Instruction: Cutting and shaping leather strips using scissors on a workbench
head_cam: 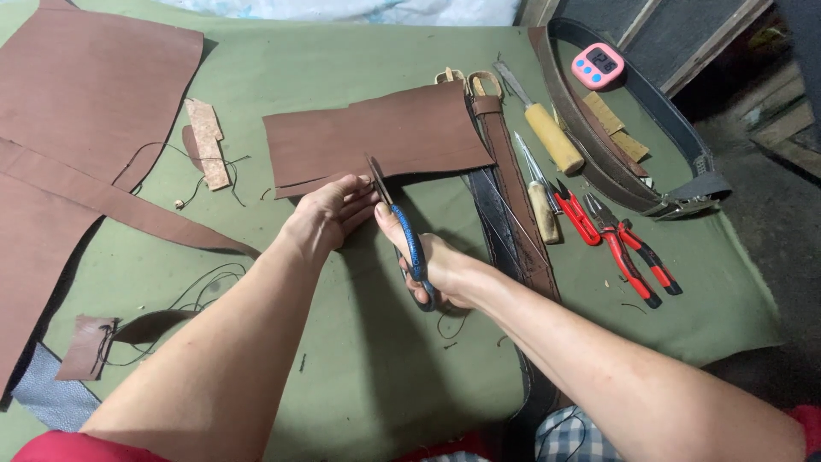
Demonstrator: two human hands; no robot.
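Right hand (440, 265) closed through the loops of blue-handled scissors (409, 244), blades pointing toward 12 o'clock and biting into the lower edge of a rectangular brown leather sheet (376, 137) near the middle of the olive-green covered desk (359, 359). Left hand (329, 214) at 9 o'clock of the blades, fingers pinching the sheet's lower edge flat, just beside the cutting line.

At 3 o'clock of the scissors: a dark stitched leather strap (513, 214), two wooden-handled awls (547, 137), red-handled pliers and snips (620, 244). Farther toward 1 o'clock: a curved brown belt with metal buckle (599, 162) and a small pink digital timer (599, 64). Toward 10 o'clock: a large brown leather hide (77, 94), a pale scrap (208, 141) and loose dark thread (201, 291).

Likely risks: left fingertips so close to the blades could be nicked if the cut runs sideways; slack leather could buckle and send the cut crooked; a thin strip already hanging along the lower edge could tear off unevenly; the forearm could brush the strap beside it and drag it out of place.
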